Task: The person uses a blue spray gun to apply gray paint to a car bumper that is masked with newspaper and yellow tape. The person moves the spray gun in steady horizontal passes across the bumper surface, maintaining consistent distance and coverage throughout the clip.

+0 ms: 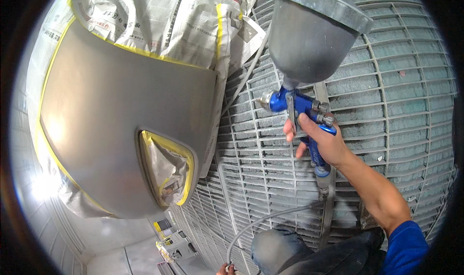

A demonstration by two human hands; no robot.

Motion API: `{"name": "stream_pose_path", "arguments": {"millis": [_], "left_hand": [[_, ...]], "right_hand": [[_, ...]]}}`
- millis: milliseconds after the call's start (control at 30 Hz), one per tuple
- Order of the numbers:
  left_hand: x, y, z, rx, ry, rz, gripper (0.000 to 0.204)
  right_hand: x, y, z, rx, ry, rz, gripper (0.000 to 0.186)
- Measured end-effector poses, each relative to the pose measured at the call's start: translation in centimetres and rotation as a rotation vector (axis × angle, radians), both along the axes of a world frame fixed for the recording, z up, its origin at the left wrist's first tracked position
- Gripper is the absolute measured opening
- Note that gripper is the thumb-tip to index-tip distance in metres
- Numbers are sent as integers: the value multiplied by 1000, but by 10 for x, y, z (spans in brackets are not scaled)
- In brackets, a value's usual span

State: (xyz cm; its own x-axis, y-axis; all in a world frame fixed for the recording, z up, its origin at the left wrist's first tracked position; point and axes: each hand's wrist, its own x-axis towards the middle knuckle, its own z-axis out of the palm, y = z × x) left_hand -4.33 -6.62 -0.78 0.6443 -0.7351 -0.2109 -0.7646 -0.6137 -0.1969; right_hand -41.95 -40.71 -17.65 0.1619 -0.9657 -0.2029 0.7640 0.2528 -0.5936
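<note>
1. Panel: the grey panel lies to the left of the right hand. Its support is not visible.
2. Panel axis: the panel appears slightly longer from upper edge to lower edge than across. Lens bend makes the true long axis uncertain.
3. Masking: paper borders the upper and left edges. Tape rims the opening at the panel's lower right corner; paper also fills this opening.
4. Right hand: gripping the gun by its handle, thumb at the rear of the body. Fingers reach round to the trigger; whether it is pulled cannot be told.
5. Gun axis: the nozzle points left, toward the panel's right edge, at the height of that edge's upper part. A gap separates them. The cup stands above the body, slightly tilted.
6. Left hand: gripping the hose, largely cut off by the view's lower limit. The hose loops up to the handle's base.
7. Nearer hand: the right hand carries the gun above the floor grating, at the panel's right-edge side.
</note>
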Motion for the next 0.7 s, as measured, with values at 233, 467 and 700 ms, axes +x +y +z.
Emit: {"name": "stream_pose_path", "arguments": {"millis": [233,467,700], "left_hand": [[11,8,5,-107,36,56,26],[32,19,4,3,-51,35,29],[-5,-7,7,-48,21,117,32]], "right_hand": [[20,30,6,12,-82,174,33],[30,27,-3,-32,-126,309,34],[11,-19,-8,-26,25,31,34]]}}
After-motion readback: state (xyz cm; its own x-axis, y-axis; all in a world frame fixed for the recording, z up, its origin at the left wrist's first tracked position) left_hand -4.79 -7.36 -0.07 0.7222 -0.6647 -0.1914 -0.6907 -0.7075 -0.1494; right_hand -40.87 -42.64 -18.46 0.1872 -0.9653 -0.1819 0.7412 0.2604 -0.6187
